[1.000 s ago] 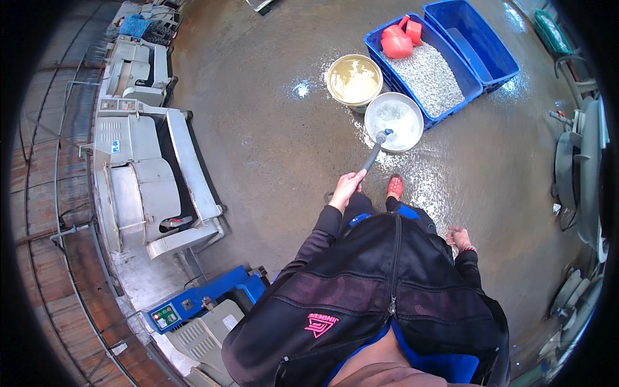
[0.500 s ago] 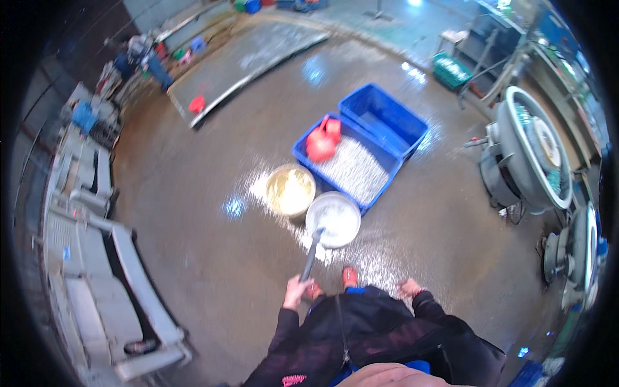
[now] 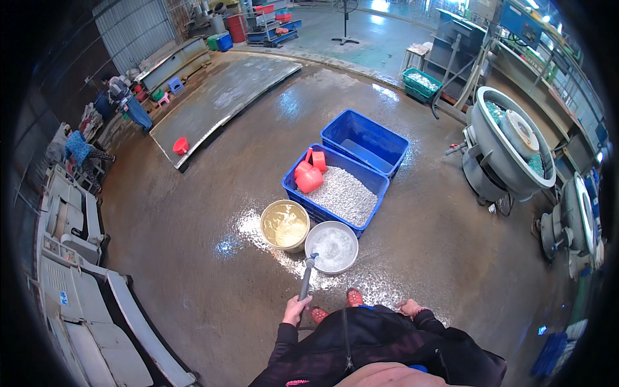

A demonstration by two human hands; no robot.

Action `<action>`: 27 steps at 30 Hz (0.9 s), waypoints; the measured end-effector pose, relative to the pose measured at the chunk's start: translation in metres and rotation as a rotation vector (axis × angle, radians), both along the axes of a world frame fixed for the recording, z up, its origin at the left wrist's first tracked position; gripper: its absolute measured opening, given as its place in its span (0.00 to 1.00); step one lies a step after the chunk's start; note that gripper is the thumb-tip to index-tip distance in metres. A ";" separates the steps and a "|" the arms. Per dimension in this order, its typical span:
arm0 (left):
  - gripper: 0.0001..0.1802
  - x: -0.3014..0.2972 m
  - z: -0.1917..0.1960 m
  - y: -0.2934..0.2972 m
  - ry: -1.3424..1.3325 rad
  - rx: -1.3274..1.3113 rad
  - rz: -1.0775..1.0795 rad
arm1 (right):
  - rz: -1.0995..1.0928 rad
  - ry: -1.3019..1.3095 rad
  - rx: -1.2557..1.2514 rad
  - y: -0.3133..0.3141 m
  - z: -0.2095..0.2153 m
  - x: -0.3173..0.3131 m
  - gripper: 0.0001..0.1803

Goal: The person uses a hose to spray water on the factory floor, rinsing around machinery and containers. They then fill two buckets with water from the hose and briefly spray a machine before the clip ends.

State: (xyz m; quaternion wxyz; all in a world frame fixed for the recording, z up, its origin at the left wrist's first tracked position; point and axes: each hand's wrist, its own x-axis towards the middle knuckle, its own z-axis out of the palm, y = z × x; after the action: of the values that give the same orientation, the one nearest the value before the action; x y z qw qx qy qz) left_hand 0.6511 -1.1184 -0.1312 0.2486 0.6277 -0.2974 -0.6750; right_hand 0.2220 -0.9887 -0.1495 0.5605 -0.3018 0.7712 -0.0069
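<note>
The person's left hand is closed around the near end of a long grey handle, which runs away to the rim of a round metal basin of pale grains standing on the wet concrete floor. The right hand hangs free to the right, holding nothing, fingers loosely spread. Just left of the basin, touching it, stands a cream round bucket of yellowish liquid. Beyond both lies a blue plastic crate of white granules with a red scoop in it; a second blue crate sits behind.
</note>
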 end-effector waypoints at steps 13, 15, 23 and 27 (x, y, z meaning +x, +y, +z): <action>0.20 -0.030 0.006 -0.008 0.095 0.031 0.060 | -0.108 -0.022 0.029 -0.016 0.001 -0.037 0.18; 0.20 -0.035 0.008 -0.006 0.092 0.049 0.061 | -0.097 -0.061 0.019 -0.025 -0.004 -0.043 0.19; 0.19 -0.051 0.024 0.014 0.015 0.046 0.066 | 0.031 -0.089 0.012 -0.046 -0.023 -0.055 0.21; 0.18 -0.062 0.028 0.022 -0.005 0.053 0.087 | 0.113 -0.031 0.052 -0.041 -0.030 -0.068 0.16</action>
State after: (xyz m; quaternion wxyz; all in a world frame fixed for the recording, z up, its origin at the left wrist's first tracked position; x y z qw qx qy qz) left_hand 0.5896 -1.0962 -0.1036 0.2602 0.6482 -0.2524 -0.6696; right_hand 0.1536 -1.0292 -0.1793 0.5795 -0.3302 0.7440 0.0404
